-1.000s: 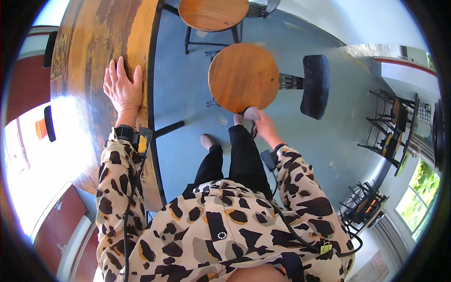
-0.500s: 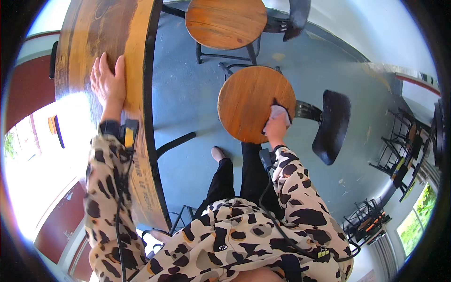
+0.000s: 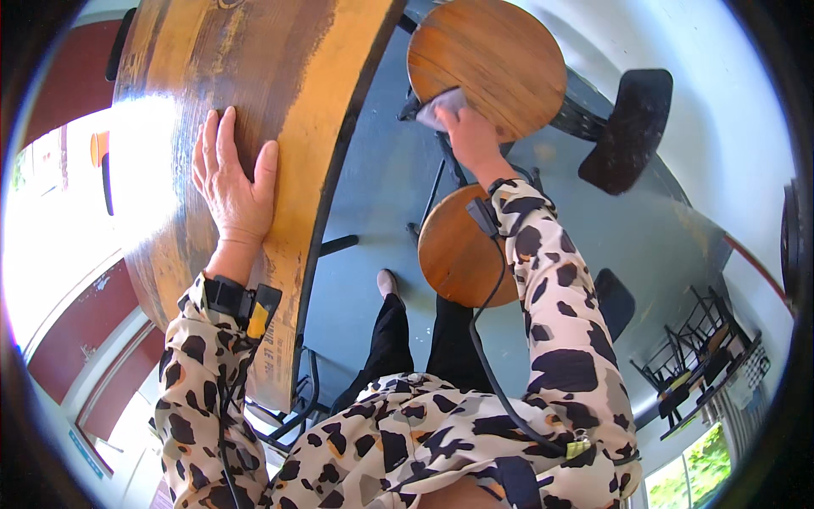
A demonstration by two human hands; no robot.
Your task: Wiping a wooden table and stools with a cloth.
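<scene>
My left hand (image 3: 233, 182) lies flat on the wooden table (image 3: 254, 93), fingers stretched out and thumb apart. In my right hand (image 3: 473, 144) is a bunched light grey cloth (image 3: 443, 108) with a dark edge, held at the near left rim of the far chair's round wooden seat (image 3: 487, 64). That chair has a black backrest (image 3: 627, 131) on its right. Closer to me stands another chair with a round wooden seat (image 3: 466, 250), partly covered by my right forearm. Its dark backrest (image 3: 614, 303) shows beyond my sleeve.
Black chair legs (image 3: 437, 187) stand between the two seats. My shoe (image 3: 387, 282) is on the blue-grey floor (image 3: 373, 195) beside the table. Stacked dark furniture (image 3: 699, 356) lies along the right side, near a window (image 3: 695, 471). Cables run along both my sleeves.
My right hand has moved with the cloth from the nearer seat up to the farther one. The view has shifted, and my left hand still rests on the table.
</scene>
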